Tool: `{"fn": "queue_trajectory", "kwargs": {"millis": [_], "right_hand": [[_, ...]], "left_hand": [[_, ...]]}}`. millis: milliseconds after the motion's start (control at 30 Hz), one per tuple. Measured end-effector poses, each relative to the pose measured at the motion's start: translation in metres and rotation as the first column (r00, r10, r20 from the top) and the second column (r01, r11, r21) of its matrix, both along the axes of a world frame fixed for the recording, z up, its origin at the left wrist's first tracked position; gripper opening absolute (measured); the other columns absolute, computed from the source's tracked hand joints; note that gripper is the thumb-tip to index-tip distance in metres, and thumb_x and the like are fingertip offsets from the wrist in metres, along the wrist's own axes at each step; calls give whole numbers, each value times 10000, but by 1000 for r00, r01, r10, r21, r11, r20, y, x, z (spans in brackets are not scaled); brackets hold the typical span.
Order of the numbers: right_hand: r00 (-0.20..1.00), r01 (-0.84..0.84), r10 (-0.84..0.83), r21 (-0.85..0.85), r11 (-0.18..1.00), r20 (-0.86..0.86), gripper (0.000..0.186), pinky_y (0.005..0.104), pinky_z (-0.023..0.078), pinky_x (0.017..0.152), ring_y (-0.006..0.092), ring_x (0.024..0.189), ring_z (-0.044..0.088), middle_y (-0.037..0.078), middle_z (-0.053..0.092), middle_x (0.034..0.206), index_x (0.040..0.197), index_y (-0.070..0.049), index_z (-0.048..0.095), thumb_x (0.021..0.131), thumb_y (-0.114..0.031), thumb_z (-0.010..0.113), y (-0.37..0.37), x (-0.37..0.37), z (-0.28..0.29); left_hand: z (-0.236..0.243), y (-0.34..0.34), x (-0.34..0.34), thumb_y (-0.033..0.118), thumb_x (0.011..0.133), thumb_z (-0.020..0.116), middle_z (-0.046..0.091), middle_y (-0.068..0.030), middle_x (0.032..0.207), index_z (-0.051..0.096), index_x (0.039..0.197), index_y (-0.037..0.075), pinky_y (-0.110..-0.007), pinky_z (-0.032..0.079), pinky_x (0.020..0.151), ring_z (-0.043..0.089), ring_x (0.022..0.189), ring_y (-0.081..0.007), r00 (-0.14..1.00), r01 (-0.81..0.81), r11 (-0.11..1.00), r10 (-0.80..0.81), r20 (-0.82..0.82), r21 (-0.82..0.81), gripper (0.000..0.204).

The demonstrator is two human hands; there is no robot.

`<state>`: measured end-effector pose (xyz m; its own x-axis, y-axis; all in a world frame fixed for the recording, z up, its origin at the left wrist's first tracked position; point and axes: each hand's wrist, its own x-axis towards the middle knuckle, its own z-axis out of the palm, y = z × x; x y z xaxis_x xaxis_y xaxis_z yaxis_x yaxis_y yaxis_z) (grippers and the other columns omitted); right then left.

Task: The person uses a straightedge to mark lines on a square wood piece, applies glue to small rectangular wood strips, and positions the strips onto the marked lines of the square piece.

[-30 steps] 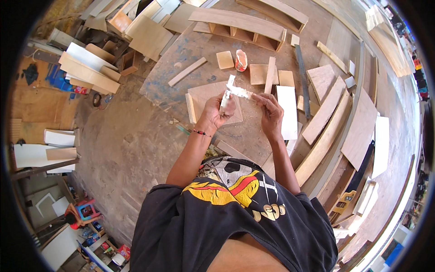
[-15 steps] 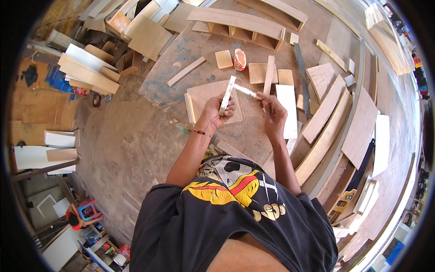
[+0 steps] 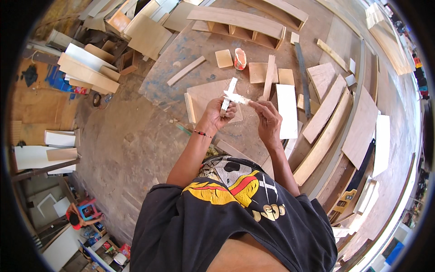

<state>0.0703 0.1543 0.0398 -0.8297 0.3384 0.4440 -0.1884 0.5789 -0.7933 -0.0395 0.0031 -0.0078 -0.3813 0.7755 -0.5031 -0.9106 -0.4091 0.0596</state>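
My left hand (image 3: 217,112) is closed round a short, narrow strip of wood (image 3: 232,84) with a white face, tilted upward. Between the fingers of my right hand (image 3: 269,119) is a thin stick (image 3: 239,98) whose outer part is thickly coated in white. This coated end lies across the middle of the strip and seems to touch it. Beneath my hands is a pale wooden panel (image 3: 206,93) on the work surface. An orange and white cut-open container (image 3: 240,60) stands beyond them, beside a small square wooden piece (image 3: 223,59).
A long wooden frame with compartments (image 3: 240,22) lies at the far side. Long boards (image 3: 324,131) and a white panel (image 3: 287,111) are on the right. Stacked sheets (image 3: 90,68) stand at the left. A person in red (image 3: 74,217) is at the lower left.
My right hand has moved left and slightly down, bringing the stick's coated end from the strip's upper part to its middle. The left hand stays nearly still.
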Motion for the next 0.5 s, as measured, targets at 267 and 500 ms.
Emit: {"fn": "queue_trajectory", "kwargs": {"millis": [267,500], "right_hand": [[998,70,-70,-60,996,-2,278,271,478,624,209,741,609,121,611,844,962,-33,662,770,129,543,8,-7,-3],[968,-235,247,-195,952,45,213,229,447,629,121,701,547,76,619,817,981,-13,641,842,78,507,5,9,0]], "left_hand": [[2,4,1,112,882,396,419,-64,704,488,886,-50,-208,385,411,413,572,-132,999,-8,986,13,-31,169,187],[-10,-2,-3,185,912,451,507,-72,688,519,877,-19,-227,426,418,499,554,-145,986,-113,994,111,-123,-5,218]]}}
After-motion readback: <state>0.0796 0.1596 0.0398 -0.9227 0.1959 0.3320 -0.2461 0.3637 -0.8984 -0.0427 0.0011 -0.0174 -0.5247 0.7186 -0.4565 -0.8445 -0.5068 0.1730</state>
